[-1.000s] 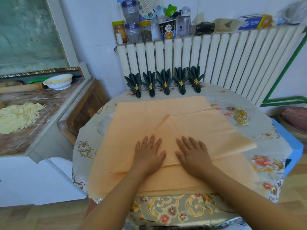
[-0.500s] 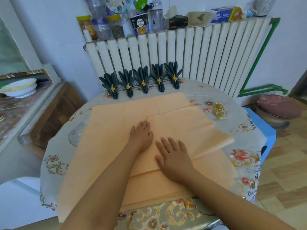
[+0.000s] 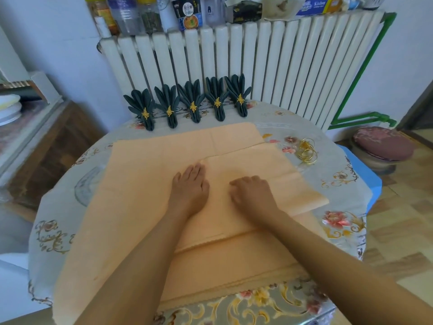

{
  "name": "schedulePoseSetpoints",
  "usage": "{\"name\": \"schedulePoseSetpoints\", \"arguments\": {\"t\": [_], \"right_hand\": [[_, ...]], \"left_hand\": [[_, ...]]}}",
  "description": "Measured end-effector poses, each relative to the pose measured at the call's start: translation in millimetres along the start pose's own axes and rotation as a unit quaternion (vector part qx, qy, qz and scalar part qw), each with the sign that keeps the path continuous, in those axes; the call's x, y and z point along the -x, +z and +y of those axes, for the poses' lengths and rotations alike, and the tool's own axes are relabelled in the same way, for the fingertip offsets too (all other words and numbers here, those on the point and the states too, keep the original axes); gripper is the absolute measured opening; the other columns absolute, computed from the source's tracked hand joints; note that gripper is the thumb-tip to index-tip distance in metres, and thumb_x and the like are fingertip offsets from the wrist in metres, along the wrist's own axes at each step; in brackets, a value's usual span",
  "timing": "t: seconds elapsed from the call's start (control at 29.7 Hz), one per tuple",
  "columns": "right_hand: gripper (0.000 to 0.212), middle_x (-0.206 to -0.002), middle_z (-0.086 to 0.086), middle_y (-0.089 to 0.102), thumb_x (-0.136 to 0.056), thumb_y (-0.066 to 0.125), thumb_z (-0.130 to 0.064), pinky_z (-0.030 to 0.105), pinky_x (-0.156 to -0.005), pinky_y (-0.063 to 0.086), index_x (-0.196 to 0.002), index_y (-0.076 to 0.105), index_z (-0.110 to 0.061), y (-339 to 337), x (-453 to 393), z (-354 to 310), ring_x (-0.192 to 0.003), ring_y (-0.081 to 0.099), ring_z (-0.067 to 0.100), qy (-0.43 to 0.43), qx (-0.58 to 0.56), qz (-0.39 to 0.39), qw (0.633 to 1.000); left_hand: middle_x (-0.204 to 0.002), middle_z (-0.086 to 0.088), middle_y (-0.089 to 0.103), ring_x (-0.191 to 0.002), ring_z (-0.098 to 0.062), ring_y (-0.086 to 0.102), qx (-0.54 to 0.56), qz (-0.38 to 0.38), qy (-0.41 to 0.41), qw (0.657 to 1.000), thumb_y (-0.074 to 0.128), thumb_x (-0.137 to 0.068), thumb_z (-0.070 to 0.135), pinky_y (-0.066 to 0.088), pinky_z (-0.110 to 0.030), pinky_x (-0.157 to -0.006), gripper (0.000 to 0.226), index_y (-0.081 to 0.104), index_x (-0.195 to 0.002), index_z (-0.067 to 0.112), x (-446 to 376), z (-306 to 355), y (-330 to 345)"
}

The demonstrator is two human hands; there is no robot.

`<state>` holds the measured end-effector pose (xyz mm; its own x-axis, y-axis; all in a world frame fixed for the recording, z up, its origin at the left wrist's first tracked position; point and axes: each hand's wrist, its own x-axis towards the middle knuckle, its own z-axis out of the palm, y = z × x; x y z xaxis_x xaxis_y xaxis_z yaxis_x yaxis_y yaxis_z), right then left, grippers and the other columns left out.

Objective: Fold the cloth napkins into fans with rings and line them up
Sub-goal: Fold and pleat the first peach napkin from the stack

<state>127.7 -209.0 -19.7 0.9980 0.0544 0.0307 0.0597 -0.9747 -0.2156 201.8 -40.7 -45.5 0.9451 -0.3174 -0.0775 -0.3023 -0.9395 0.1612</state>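
Single head-worn wide-angle view, looking forward and down, close over the round table (image 3: 339,184), radiator (image 3: 234,62) behind.

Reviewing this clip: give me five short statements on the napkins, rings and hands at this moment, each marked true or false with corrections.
1. Five dark green fan napkins stand in a row by the radiator. True.
2. The spare gold rings lie at the left of the table. False: they lie at its right.
3. The left hand lies flat on the peach napkin. True.
4. The right hand holds a ring. False: its curled fingers rest on the peach napkin.
5. The green fans lack rings. False: each has a gold ring.
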Motion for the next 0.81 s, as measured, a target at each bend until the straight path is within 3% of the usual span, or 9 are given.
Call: {"name": "schedulePoseSetpoints", "arguments": {"t": [0.1,0.27,0.37,0.47,0.61,0.71,0.81], "right_hand": [[0.038,-0.133,0.002,0.053,-0.098,0.035,-0.023,0.035,-0.096,0.03,-0.132,0.051,-0.022,-4.2,-33.7,35.2,-0.118,0.044,0.025,0.065,-0.018,0.018,0.998],[0.046,-0.144,0.004,0.041,-0.095,0.036,-0.009,0.04,-0.103,0.025,-0.139,0.042,-0.019,-12.6,-87.9,69.2,-0.127,0.035,0.028,0.065,0.022,-0.026,0.997],[0.048,-0.151,0.004,0.031,-0.097,0.04,-0.021,0.045,-0.109,0.019,-0.145,0.031,-0.019,-20.7,-108.4,83.4,-0.137,0.024,0.03,0.095,0.025,-0.074,0.992],[0.055,-0.149,0.007,0.032,-0.094,0.049,-0.04,0.046,-0.11,0.018,-0.143,0.033,-0.023,-28.3,-124.4,89.9,-0.138,0.022,0.029,0.103,0.054,-0.087,0.989],[0.047,-0.132,0.009,0.049,-0.092,0.05,-0.045,0.044,-0.105,0.02,-0.131,0.046,-0.019,-40.7,-130.8,88.9,-0.13,0.029,0.029,0.102,0.123,-0.115,0.98],[0.024,-0.098,0.002,0.054,-0.094,0.045,-0.032,0.042,-0.103,0.024,-0.105,0.058,-0.016,-51.9,-124.4,88.2,-0.11,0.044,0.027,0.108,0.161,-0.102,0.976],[0.018,-0.08,0.001,0.057,-0.086,0.048,-0.02,0.034,-0.082,0.039,-0.092,0.062,-0.01,-58.7,-112.6,96.0,-0.082,0.054,0.024,0.132,0.094,-0.04,0.986]], "left_hand": [[-0.161,0.006,0.0,-0.147,-0.01,-0.001,0.008,0.0,0.002,1.0,0.014,-0.103,0.033,0.0,-0.039,-0.119,0.054,0.004,-0.154,0.021,0.3,0.8,0.6],[-0.161,0.007,-0.001,-0.147,-0.01,-0.001,0.001,0.009,-0.001,1.0,0.015,-0.103,0.035,0.0,-0.038,-0.119,0.054,0.003,-0.154,0.022,-2.8,-0.5,1.8],[-0.161,0.007,-0.001,-0.147,-0.009,-0.001,0.0,0.01,0.0,1.0,0.015,-0.103,0.035,0.0,-0.038,-0.119,0.055,0.003,-0.154,0.022,-1.1,1.3,2.8],[-0.161,0.007,0.0,-0.147,-0.009,0.0,0.001,0.014,-0.001,1.0,0.016,-0.103,0.035,0.001,-0.038,-0.119,0.054,0.004,-0.154,0.023,-2.0,0.9,1.8],[-0.161,0.007,0.001,-0.147,-0.009,0.0,0.0,0.014,-0.003,1.0,0.016,-0.102,0.036,0.001,-0.038,-0.119,0.054,0.004,-0.154,0.023,-2.5,-0.9,1.8],[-0.161,0.007,0.001,-0.147,-0.01,0.0,-0.001,0.012,-0.004,1.0,0.016,-0.102,0.036,0.001,-0.038,-0.119,0.054,0.004,-0.154,0.023,-2.2,-1.2,1.9],[-0.161,0.007,0.0,-0.147,-0.01,0.0,-0.001,0.01,-0.001,1.0,0.015,-0.102,0.036,0.001,-0.038,-0.119,0.054,0.004,-0.154,0.023,-1.5,-1.0,1.3]]}}
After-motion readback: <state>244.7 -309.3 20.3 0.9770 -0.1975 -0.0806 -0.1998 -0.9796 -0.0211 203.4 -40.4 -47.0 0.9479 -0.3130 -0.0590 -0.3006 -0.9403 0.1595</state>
